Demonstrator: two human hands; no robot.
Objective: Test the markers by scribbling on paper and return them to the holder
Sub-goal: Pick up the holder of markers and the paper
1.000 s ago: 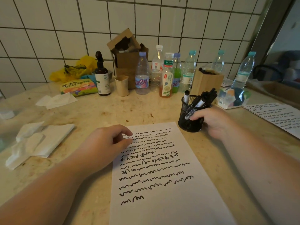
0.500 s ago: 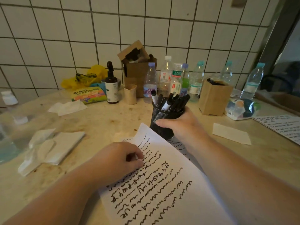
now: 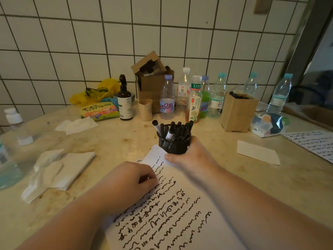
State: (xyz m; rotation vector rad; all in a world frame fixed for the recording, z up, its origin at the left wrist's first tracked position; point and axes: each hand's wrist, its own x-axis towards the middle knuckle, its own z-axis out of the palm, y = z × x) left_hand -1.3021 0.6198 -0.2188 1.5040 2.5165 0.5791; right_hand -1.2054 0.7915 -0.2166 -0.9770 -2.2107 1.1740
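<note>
Holder: my right hand (image 3: 189, 156) wraps the black mesh holder (image 3: 174, 144), and I've carried it from the right side of the sheet over to the sheet's far corner, where its base now sits on or just over the curled paper edge; I can't tell which.
Markers: the markers (image 3: 175, 129) are all standing in the holder, caps up, none out on the counter.
Paper: the scribbled paper (image 3: 173, 210) has swung round under my left hand (image 3: 131, 179) and now lies at a slant, far corner lifted.
Left hand: fingers curled, pressing the sheet's left edge down; whether they pinch the edge, I can't tell.
Meaning: rows of scribbles fill the page and every marker looks housed, so I judge the testing nearly or fully done.
Edges: the cream cup (image 3: 145, 109) and the tea bottle (image 3: 194, 103) stand close behind the holder; the cardboard box (image 3: 237, 114) is off to its right.
Open room: bare counter (image 3: 117, 139) left of the holder, and more to its right before the small paper slip (image 3: 257, 152).
</note>
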